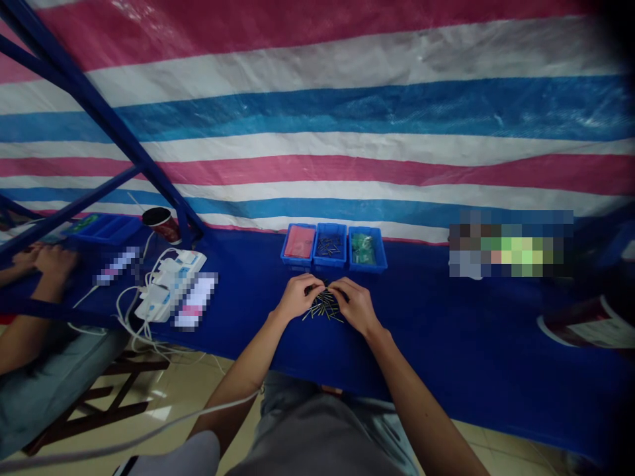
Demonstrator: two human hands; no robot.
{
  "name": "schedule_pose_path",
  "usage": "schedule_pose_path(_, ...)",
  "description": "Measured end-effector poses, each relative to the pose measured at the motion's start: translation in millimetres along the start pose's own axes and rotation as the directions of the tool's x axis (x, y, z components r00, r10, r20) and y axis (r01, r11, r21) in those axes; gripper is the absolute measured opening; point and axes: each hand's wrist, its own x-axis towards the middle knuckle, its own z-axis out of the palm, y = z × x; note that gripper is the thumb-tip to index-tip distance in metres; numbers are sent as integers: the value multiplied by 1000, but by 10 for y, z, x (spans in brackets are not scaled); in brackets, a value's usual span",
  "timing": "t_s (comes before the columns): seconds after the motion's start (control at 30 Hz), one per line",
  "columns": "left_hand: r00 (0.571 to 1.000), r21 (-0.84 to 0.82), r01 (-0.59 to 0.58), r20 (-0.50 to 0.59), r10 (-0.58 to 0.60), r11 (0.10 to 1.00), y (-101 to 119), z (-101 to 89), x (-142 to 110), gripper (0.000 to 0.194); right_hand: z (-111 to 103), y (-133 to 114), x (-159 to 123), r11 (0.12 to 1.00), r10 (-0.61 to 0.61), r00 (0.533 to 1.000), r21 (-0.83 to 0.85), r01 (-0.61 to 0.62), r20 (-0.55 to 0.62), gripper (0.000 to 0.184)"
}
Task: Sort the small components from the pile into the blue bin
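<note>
My left hand [298,296] and my right hand [356,305] meet over the blue table, fingertips pinched close together. What lies between the fingertips is too small to make out. Under and between them is a loose pile of thin, dark and yellowish metal pieces [325,309], like long screws or nails. Just beyond stand three small blue bins in a row. Flat pink sheets or bags [300,240] fill the left bin [296,262]. Thin dark pieces [329,246] lie in the middle bin [330,263]. Green, clear-wrapped contents [364,248] are in the right bin [368,268].
To the left, a white power strip [171,284] with cables lies beside a phone [196,302]. A dark cup [163,225] stands near the blue frame post [171,192]. Another person's hands [54,263] are at far left. A red cup [590,322] lies right.
</note>
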Motion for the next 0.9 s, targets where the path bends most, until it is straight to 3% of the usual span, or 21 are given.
schedule_pose_path(0.9, 1000, -4, -13, 4, 13, 1000, -2, 26, 1, 21, 25, -34, 10, 975, 8, 999, -224, -1, 32, 32)
